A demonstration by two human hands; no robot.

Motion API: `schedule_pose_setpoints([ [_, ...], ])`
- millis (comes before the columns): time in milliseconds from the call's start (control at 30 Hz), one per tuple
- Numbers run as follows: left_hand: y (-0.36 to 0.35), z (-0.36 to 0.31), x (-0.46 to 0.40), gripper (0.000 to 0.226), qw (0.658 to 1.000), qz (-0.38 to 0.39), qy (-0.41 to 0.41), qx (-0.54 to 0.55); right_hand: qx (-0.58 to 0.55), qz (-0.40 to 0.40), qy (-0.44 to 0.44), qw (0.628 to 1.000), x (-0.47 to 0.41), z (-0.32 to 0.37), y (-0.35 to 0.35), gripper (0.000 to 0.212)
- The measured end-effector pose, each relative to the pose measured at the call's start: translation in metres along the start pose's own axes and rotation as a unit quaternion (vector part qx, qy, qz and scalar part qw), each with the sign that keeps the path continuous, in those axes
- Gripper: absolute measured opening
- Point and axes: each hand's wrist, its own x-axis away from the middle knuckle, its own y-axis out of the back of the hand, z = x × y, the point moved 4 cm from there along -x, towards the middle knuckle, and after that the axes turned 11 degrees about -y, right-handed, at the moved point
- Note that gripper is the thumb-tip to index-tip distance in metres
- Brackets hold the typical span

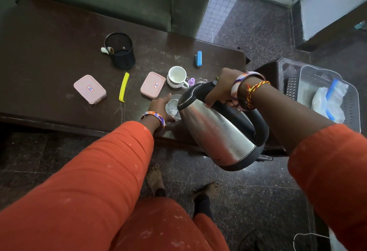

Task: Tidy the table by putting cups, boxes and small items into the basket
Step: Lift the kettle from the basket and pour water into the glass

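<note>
while right hand [219, 89] tilts kettle [220, 127], left fingers [158, 103] around glass [172, 107]

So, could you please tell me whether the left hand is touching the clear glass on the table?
Touching. The head view shows the left hand wrapped around the near side of the clear glass, fingers against its wall with no gap.

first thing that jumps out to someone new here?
The steel kettle, held tilted in the right hand at the table's near edge, spout over a glass that the left hand grips. Behind them two pink boxes and a white cup sit on the dark table; the basket waits at right.
</note>
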Motion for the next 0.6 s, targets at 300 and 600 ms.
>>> schedule_pose_setpoints([
  [300,-0.0001,-0.0006,0.0004,0.091,1.000,-0.002,0.006,-0.012,0.006,-0.009,0.006,1.000,-0.0012,-0.0032,0.0026,0.035],
  [600,-0.0002,-0.0041,0.0029,0.090,1.000,0.002,0.013,-0.018,-0.004,-0.018,0.008,1.000,0.0022,-0.0090,0.0040,0.036],
])
